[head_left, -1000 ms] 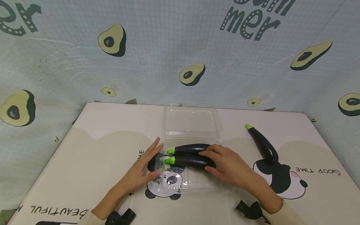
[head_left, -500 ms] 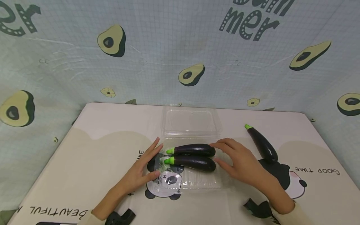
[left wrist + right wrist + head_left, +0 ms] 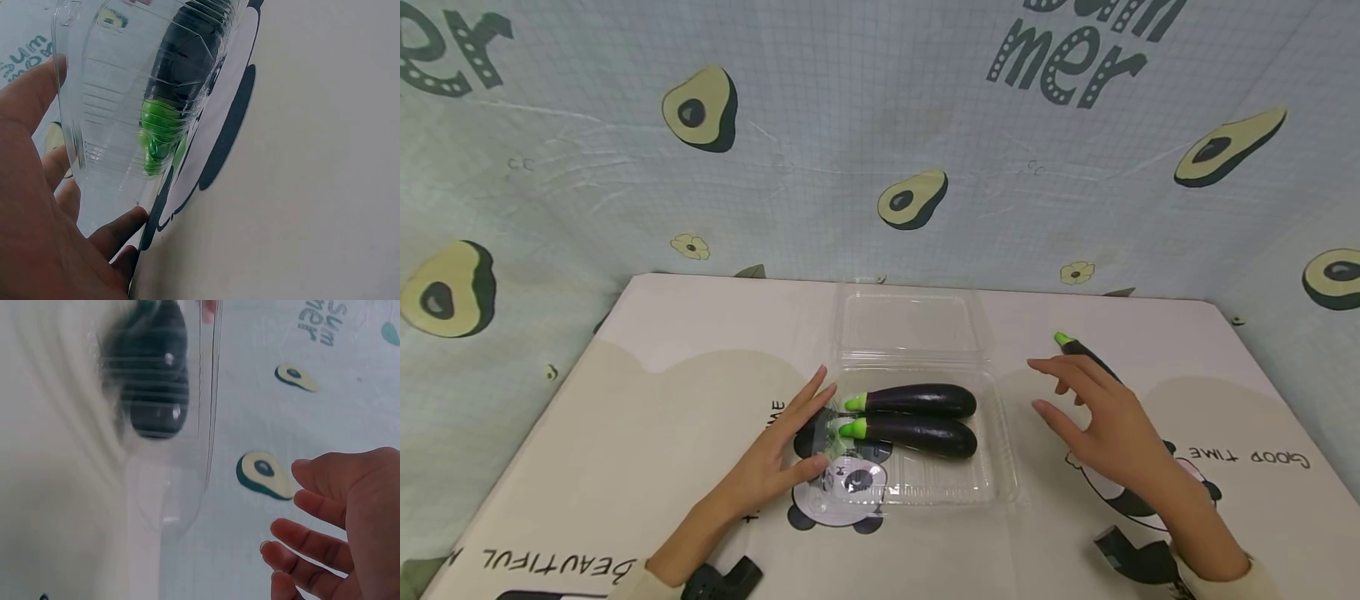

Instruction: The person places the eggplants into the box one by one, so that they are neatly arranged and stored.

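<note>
Two dark purple eggplants with green stems lie side by side in a clear plastic clamshell box [image 3: 1000, 467], the rear eggplant [image 3: 925, 400] and the front eggplant [image 3: 917, 435]. Its lid [image 3: 913, 325] is folded back, away from me. At the box's left side rests my left hand [image 3: 767, 467], fingers spread along the rim; the left wrist view shows fingertips at the clear wall [image 3: 112, 94]. My right hand [image 3: 1112, 425] is off to the right of the box, fingers loosely bent and holding nothing. Behind it lies a third eggplant [image 3: 1082, 354], partly hidden by that hand.
The tabletop [image 3: 700, 333] carries a printed cover with panda faces and lettering. A cloth backdrop [image 3: 820, 125] with avocado prints rises behind the table's far edge. Black wrist straps with mounts [image 3: 1138, 558] sit on both wrists.
My right hand has let go of the eggplants in the box and moved right, over toward the third eggplant. The left hand has stayed at the box's left side.
</note>
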The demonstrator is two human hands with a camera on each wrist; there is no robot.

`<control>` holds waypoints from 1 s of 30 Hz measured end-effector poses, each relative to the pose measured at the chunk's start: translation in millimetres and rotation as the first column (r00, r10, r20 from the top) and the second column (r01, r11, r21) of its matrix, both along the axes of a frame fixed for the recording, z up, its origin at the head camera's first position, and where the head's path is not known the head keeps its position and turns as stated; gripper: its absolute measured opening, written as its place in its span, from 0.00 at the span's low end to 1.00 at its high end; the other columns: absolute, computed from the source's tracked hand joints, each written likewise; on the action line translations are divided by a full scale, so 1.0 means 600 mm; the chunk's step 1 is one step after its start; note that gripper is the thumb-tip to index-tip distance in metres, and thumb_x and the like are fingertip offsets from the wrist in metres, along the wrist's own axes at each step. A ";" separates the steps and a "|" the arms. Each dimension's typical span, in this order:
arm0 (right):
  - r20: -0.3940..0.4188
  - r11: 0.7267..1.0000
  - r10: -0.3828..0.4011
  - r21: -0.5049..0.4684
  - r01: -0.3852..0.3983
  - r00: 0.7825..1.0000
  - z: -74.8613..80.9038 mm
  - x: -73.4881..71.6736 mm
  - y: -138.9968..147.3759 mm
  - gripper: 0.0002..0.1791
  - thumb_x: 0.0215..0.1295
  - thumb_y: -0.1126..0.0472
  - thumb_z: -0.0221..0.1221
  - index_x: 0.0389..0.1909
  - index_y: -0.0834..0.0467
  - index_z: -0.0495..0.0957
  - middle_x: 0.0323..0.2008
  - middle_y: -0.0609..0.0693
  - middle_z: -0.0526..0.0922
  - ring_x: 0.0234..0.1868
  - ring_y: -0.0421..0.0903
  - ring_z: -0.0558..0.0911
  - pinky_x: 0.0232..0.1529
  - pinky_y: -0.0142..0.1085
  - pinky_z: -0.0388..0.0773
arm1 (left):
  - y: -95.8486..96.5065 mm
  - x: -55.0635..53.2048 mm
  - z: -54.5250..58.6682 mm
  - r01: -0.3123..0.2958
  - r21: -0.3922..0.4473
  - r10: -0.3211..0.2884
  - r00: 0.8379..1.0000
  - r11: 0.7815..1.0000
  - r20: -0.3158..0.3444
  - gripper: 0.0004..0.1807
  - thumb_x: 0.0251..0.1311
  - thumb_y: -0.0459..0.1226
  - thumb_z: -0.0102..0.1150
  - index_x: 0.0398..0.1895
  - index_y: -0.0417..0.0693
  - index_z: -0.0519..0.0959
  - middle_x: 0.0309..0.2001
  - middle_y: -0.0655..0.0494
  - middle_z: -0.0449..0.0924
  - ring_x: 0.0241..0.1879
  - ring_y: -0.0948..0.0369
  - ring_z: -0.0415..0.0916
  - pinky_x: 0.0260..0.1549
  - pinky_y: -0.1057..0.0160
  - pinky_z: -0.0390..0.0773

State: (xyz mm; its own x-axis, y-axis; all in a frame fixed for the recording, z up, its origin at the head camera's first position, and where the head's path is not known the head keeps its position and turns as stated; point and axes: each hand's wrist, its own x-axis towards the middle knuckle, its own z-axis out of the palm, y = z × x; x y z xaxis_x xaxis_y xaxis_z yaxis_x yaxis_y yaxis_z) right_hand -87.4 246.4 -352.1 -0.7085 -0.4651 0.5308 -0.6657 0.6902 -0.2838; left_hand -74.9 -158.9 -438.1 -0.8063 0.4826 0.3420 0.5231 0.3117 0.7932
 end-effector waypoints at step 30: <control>0.075 0.942 -0.274 -0.179 0.284 0.959 -0.045 0.020 0.116 0.32 0.50 0.74 0.67 0.60 0.60 0.74 0.49 0.47 0.77 0.36 0.32 0.73 0.34 0.15 0.66 | 0.003 0.002 0.007 -0.006 -0.001 0.006 1.000 1.000 -0.011 0.40 0.58 0.44 0.61 0.74 0.54 0.57 0.76 0.53 0.41 0.73 0.49 0.40 0.60 0.30 0.49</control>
